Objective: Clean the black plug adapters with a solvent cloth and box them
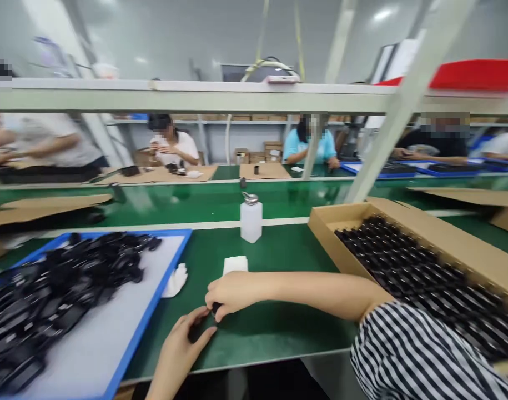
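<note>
My right hand (232,291) reaches in from the right over the green bench, fingers closed on a small black part (215,309). Just below and to the left, my left hand (182,344) curves its thumb and fingers around a dark piece that is mostly hidden. Fingertips of both hands meet at the black part, so I cannot tell whether it is one piece or two. Behind my right hand lies a folded white cloth or pad (236,264). A white pump bottle (251,221) with a metal top stands upright farther back.
At left, a blue-rimmed tray (151,318) carries a heap of black parts (62,294). Beside it is crumpled white tissue (176,280). An open cardboard box (322,222) at right holds rows of black parts (416,272). A shelf beam (220,97) crosses above; several people sit opposite.
</note>
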Demonstrator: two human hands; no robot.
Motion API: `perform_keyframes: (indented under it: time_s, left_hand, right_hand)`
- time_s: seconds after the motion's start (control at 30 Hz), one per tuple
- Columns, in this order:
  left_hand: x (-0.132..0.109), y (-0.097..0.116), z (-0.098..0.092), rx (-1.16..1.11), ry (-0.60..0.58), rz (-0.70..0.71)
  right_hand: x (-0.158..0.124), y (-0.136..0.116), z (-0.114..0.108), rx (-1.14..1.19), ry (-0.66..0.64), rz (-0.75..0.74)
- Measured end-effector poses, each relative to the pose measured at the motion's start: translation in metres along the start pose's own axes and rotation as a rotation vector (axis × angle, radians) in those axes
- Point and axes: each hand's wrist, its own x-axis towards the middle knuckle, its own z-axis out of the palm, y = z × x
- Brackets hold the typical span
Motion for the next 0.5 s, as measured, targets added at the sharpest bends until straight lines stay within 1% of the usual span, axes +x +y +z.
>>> perform_keyframes:
  time_s: [0.07,0.13,0.17,0.23,0.27,0.3,0.33,0.37,0.4,0.47,0.5]
  left_hand:
    - [0.000,-0.012,0.000,-0.060,0.006,0.022]
    - [-0.002,-0.018,-0.001,-0.100,0.023,0.008]
    - [-0.003,-0.018,-0.001,-0.106,0.035,-0.006]
    - [-0.005,-0.018,0.000,-0.103,0.062,-0.033]
    - [-0.006,-0.017,0.001,-0.100,0.078,-0.044]
    - [-0.006,-0.018,0.002,-0.103,0.099,-0.052]
    - [-0.007,-0.020,0.003,-0.119,0.120,-0.055]
    - [-0.007,-0.023,0.004,-0.153,0.147,-0.050]
    - [-0.007,-0.027,0.006,-0.199,0.177,-0.042]
    - [-0.009,-0.036,0.007,-0.290,0.233,-0.039]
    - [-0.009,-0.040,0.007,-0.312,0.245,-0.048]
  right_hand:
    - [-0.028,0.002,-0.023,0.024,0.008,0.100]
    - [-0.065,0.005,-0.057,0.018,0.083,0.267]
    - [-0.086,0.009,-0.076,-0.017,0.111,0.377]
    - [-0.128,0.028,-0.109,-0.108,0.175,0.670]
    - [-0.147,0.042,-0.120,-0.125,0.174,0.796]
    - [-0.165,0.059,-0.127,-0.157,0.148,0.987]
    - [-0.182,0.078,-0.129,-0.168,0.116,1.192]
    - [-0.197,0.096,-0.126,-0.164,0.077,1.390]
    - [-0.210,0.114,-0.118,-0.182,0.065,1.474]
    - [-0.234,0.141,-0.093,-0.211,0.051,1.565]
    - [-0.244,0.151,-0.078,-0.211,0.037,1.598]
